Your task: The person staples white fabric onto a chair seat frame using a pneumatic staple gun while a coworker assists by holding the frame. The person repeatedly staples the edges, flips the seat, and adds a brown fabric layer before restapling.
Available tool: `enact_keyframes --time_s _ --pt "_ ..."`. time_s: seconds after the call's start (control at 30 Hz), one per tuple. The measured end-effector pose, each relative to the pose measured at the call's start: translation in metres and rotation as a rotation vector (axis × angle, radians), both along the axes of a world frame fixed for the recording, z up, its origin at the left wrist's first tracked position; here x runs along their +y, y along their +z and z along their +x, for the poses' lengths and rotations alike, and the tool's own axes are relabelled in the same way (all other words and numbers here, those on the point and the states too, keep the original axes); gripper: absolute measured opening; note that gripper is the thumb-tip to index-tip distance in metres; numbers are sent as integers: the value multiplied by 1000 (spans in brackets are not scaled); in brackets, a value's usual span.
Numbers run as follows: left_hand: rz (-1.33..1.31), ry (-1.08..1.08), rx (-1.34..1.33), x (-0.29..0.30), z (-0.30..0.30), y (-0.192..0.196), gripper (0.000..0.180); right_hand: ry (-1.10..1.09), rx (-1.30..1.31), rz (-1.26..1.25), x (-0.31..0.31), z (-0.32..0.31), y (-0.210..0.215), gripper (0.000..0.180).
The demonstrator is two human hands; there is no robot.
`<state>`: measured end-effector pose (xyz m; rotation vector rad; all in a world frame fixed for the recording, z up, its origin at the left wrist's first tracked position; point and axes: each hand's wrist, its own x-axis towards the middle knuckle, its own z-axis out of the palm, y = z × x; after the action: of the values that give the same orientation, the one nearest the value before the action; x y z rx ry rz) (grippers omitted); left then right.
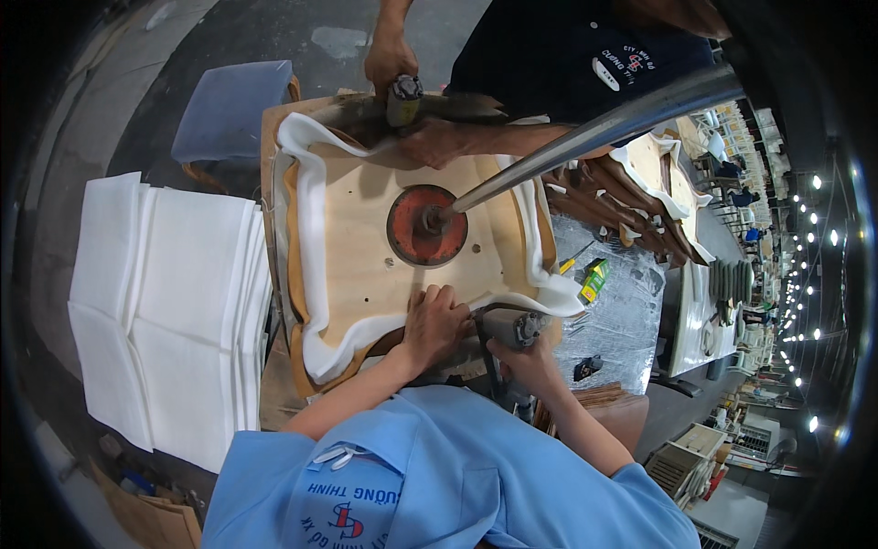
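Note:
A pale wooden seat panel (357, 220) lies face down, ringed by white foam padding (314, 247) and a tan-brown cover (294, 274) folded up round its edges. A red round clamp disc (426, 226) on a metal rod presses on its middle. My left hand (437, 322) is closed at the near edge, fingers bent over the cover and resting against the wood. Just right of it, my right hand (530, 361) grips a grey staple gun (512, 327), its nose at the panel's near edge. The cover under my left fingers is partly hidden.
Opposite, a co-worker holds another staple gun (404, 101) at the far edge. White foam sheets (174, 302) are stacked at left, near a blue-grey chair seat (229, 110). On the plastic-covered table (608, 320) at right lie a green-yellow box (594, 279) and brown cover pieces (622, 206).

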<state>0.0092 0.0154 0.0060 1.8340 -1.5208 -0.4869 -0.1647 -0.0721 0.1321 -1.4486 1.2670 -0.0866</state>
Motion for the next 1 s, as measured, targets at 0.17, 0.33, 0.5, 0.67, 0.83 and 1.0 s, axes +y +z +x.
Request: enact_keyframes --time_s 0.17,0.33,0.5,0.67,0.83,1.0 --pt "-10 26 51 -1 -3 -1 13 114 118 -17 -8 3 2 27" --pt "30 20 58 -2 -3 3 13 184 90 -154 -9 11 -5 29" --pt "-12 87 19 4 9 9 16 162 154 -129 -8 21 0 29" --pt "84 12 19 32 20 40 26 97 203 -38 -11 11 -3 31" --pt "45 -45 -99 26 14 20 25 96 122 -111 -10 18 -1 31" --pt "-43 -69 -43 17 14 12 19 47 122 -74 -9 16 1 30"
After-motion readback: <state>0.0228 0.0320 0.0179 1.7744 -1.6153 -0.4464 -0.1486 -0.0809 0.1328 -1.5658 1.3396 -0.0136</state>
